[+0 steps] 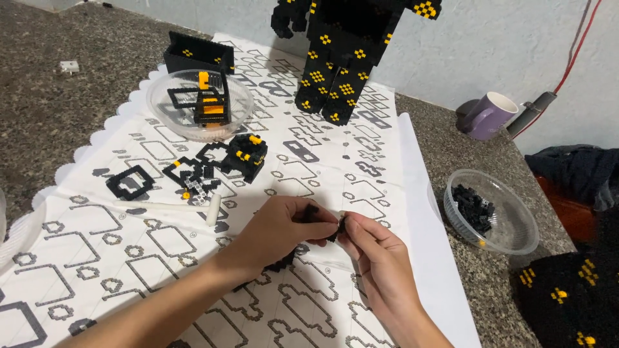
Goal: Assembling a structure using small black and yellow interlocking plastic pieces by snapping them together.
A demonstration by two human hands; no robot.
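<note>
Both hands pinched on one small black brick piece, near centre of the printed sheet. My left hand has thumb and fingers closed on its left end, my right hand has fingertips closed on its right end. Piece is lifted off the sheet, held between the two hands. Most of it is hidden by fingers, so I can't tell its shape.

Just under my left hand, another black brick part lies on the sheet, partly covered by the hand.

Left of the hands: white tool lying flat. Beyond it, a black square frame and a cluster of loose black and yellow bricks, then a black and yellow block just right of them.

Farther left: clear bowl with a black and yellow build inside. Black open box touching its far rim.

Far centre: tall black and yellow brick figure standing on the sheet; only legs and lower body in view.

Right, off the sheet on the stone counter: second clear bowl holding loose black bricks. Purple mug far right by the wall.
</note>
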